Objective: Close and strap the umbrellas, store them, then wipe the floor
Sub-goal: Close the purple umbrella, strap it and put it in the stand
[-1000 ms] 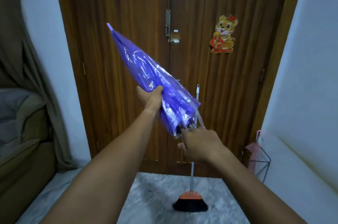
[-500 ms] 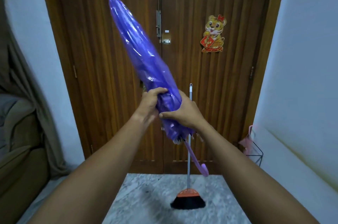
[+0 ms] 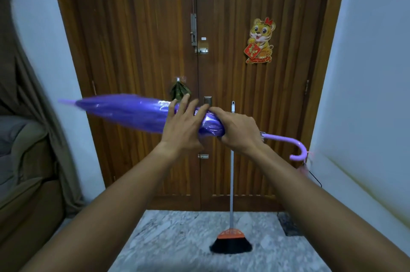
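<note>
One purple umbrella point(image 3: 124, 112), left hand point(image 3: 184, 126) fingers splayed flat on it, right hand point(image 3: 240, 133) fingers curled round

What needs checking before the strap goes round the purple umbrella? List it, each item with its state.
1. Umbrella closed: ok, canopy folded along the shaft.
2. Firm hold: ok, right hand grips the canopy's lower end.
3. Left hand free for the strap: ok, fingers straight, resting on the canopy.
4. Strap located: cannot tell, none shows.
5. Folds wound tight: cannot tell, canopy blurred.
6. Handle clear of the right wall: cannot tell, the hook lies near it.
</note>
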The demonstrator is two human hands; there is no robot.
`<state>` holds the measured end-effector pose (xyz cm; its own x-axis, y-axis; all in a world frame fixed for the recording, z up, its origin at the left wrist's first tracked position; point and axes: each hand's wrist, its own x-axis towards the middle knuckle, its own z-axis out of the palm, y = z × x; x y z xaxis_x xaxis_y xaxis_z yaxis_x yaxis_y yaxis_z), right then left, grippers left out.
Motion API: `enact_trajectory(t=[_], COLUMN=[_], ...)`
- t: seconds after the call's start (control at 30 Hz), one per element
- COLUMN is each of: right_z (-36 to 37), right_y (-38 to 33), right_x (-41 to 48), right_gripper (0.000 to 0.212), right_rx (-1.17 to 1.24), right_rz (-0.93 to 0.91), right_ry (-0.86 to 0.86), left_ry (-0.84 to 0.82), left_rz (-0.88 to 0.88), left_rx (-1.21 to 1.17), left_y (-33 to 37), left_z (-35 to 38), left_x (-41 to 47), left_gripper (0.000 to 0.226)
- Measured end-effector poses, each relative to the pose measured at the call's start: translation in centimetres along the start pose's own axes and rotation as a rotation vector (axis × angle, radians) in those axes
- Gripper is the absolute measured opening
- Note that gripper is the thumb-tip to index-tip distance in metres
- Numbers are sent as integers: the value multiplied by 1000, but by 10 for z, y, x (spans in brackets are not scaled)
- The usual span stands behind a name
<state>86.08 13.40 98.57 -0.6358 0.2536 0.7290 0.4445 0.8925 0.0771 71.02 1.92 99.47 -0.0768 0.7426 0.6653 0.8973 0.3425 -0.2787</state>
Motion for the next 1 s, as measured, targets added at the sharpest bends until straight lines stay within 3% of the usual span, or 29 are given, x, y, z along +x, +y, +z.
enact_trajectory(t=[0.13,0.27,0.3,0.43,0.47,0.67,0.83,1.0], right_z=[2,-9,-13,-19,-20,-18,-23,-26], right_y=[4,16,17,20,18,11,-6,-17], right_x=[-4,-7,-8,-8,-7,-6,1,16], right_gripper=[90,115,109,44,36,51,40,40], right_rx=[-30,182,275,522,540,441,161,-58], right_rz=[-65,167,209,269,284,334,220,201], right_ry=[-23,-157,-146,9,12,24,158,10], left_ry=[-79,-33,-24,4,7,28,16,2], left_rz=[-6,-135,-170,-268,-279,-306,-265,-157], left_rx=[-31,-59,-64,-113,-113,-152,-95,34], left_y=[6,8,8,11,13,21,25,29], left_z=[0,14,17,21,22,23,22,18], left_x=[0,-20,-24,-29,-29,-27,-25,-24], left_gripper=[45,35,36,34,34,50,50,48])
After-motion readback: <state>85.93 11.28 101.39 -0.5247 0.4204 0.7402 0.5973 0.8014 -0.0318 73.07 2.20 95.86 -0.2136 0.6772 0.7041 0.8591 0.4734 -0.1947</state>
